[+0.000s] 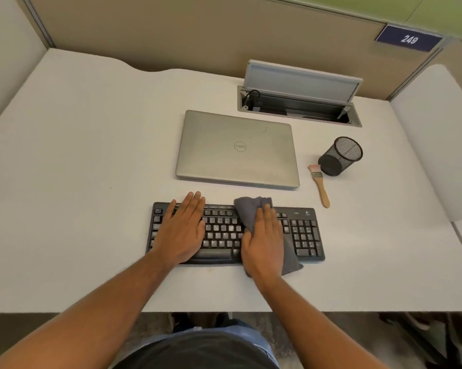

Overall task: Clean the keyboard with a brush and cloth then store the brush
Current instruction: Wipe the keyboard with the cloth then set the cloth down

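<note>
A black keyboard lies near the front edge of the white desk. My left hand lies flat on its left half with straight fingers. My right hand presses a grey cloth flat onto the keys right of the middle; the cloth sticks out beyond the fingertips and past the keyboard's front edge. A small brush with a wooden handle lies on the desk to the right, bristles towards a black mesh pen cup that stands just behind it.
A closed silver laptop lies behind the keyboard. Further back right, a cable box in the desk has its lid raised. Beige partition walls enclose the desk at the back and on both sides.
</note>
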### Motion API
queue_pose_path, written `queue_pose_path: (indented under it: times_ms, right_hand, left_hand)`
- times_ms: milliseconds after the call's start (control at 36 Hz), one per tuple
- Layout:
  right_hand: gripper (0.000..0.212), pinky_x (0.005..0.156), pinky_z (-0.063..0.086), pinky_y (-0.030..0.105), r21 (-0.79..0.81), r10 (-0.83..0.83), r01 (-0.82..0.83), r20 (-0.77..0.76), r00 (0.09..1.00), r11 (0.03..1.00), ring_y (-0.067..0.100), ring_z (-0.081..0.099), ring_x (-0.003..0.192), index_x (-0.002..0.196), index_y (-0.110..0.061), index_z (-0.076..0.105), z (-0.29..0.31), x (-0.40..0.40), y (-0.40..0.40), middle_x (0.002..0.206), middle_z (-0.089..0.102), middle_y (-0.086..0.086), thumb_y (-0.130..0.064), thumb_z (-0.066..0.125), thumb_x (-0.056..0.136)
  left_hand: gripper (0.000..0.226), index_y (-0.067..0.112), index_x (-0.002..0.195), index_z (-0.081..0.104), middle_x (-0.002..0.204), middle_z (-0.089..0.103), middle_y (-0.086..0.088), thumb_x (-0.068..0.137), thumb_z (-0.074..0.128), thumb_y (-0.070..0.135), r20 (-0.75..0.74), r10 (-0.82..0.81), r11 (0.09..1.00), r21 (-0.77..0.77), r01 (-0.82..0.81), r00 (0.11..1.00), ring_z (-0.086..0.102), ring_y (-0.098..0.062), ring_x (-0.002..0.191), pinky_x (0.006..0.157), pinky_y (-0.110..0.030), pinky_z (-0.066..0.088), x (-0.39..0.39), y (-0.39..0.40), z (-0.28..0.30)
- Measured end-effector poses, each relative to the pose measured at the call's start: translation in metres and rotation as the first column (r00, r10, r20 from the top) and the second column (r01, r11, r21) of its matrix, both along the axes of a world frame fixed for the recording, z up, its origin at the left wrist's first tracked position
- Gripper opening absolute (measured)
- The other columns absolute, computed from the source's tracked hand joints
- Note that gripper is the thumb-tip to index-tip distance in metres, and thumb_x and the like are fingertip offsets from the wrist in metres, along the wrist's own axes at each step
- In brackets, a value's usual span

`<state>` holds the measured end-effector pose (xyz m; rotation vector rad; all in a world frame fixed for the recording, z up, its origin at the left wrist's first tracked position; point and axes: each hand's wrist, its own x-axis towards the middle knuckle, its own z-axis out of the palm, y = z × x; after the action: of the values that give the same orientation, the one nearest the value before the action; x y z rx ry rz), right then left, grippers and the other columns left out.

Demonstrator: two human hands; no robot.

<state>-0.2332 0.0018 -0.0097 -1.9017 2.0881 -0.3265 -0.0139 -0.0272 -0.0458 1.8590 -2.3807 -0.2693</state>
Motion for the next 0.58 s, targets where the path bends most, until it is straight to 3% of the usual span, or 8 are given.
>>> queue_pose_path:
  times_ms: [111, 250, 306, 389, 472, 583]
  right_hand:
    - [0.070, 0.130, 0.001, 0.041, 0.018, 0.244, -0.243, -0.016, 0.970, 0.970, 0.025, 0.005, 0.161, 0.165, -0.008, 0.017, -0.010, 0.044, 0.025, 0.173, 0.008, 0.012, -0.033, 0.029, 0.101]
    - [0.067, 0.127, 0.022, 0.049, 0.011, 0.417, -0.418, -0.070, 0.906, 0.908, 0.029, 0.021, 0.158, 0.162, -0.004, 0.029, -0.016, 0.020, 0.016, 0.170, 0.023, 0.015, -0.030, 0.030, 0.100]
    - [0.068, 0.129, 0.020, 0.047, 0.019, 0.377, -0.377, -0.107, 0.920, 0.926, 0.027, 0.020, 0.159, 0.162, -0.006, 0.028, -0.011, -0.007, 0.004, 0.170, 0.023, 0.014, -0.032, 0.024, 0.099]
    - [0.064, 0.131, 0.006, 0.042, 0.028, 0.170, -0.168, -0.112, 0.979, 0.985, 0.023, 0.010, 0.161, 0.165, -0.010, 0.021, -0.007, -0.050, -0.017, 0.173, 0.015, 0.011, -0.028, 0.028, 0.104]
    - [0.064, 0.131, 0.009, 0.042, 0.003, -0.013, 0.013, -0.066, 0.998, 1.000, 0.024, 0.012, 0.160, 0.164, -0.008, 0.022, -0.005, -0.062, -0.027, 0.172, 0.018, 0.011, -0.026, 0.030, 0.103]
    - [0.068, 0.131, 0.008, 0.044, -0.002, 0.074, -0.074, -0.050, 0.996, 0.997, 0.026, 0.006, 0.161, 0.166, -0.008, 0.014, -0.007, -0.024, -0.020, 0.173, 0.011, 0.012, -0.028, 0.032, 0.104]
  left_hand:
    - [0.066, 0.015, 0.161, 0.025, 0.169, 0.020, -0.001, 0.100, 0.017, 0.038, -0.025, 0.000, 1.000, 0.026, 0.001, 1.000, 0.014, -0.014, 0.156, 0.126, -0.044, 0.006, 0.001, -0.001, -0.002]
    - [0.067, 0.017, 0.162, 0.023, 0.169, 0.016, 0.001, 0.098, 0.016, 0.038, -0.018, 0.003, 1.000, 0.024, -0.002, 1.000, 0.011, -0.013, 0.156, 0.126, -0.042, 0.004, 0.001, -0.001, 0.000]
    - [0.065, 0.016, 0.162, 0.025, 0.169, 0.020, -0.001, 0.102, 0.018, 0.039, 0.013, 0.000, 1.000, 0.007, 0.000, 1.000, 0.015, -0.015, 0.156, 0.126, -0.046, 0.011, 0.001, -0.001, 0.001]
    - [0.064, 0.016, 0.162, 0.022, 0.169, 0.018, -0.001, 0.104, 0.016, 0.041, 0.042, 0.000, 1.000, 0.003, 0.000, 0.999, 0.014, -0.016, 0.157, 0.126, -0.048, 0.015, 0.001, 0.000, 0.002]
    - [0.064, 0.017, 0.163, 0.017, 0.170, 0.014, 0.000, 0.105, 0.015, 0.042, 0.045, 0.003, 1.000, 0.012, -0.003, 0.999, 0.008, -0.014, 0.157, 0.127, -0.048, 0.012, -0.001, 0.000, 0.001]
    - [0.065, 0.017, 0.163, 0.015, 0.170, 0.011, 0.001, 0.104, 0.013, 0.043, 0.055, 0.017, 1.000, 0.021, -0.018, 0.998, 0.006, -0.014, 0.157, 0.127, -0.048, 0.010, -0.003, -0.001, 0.001]
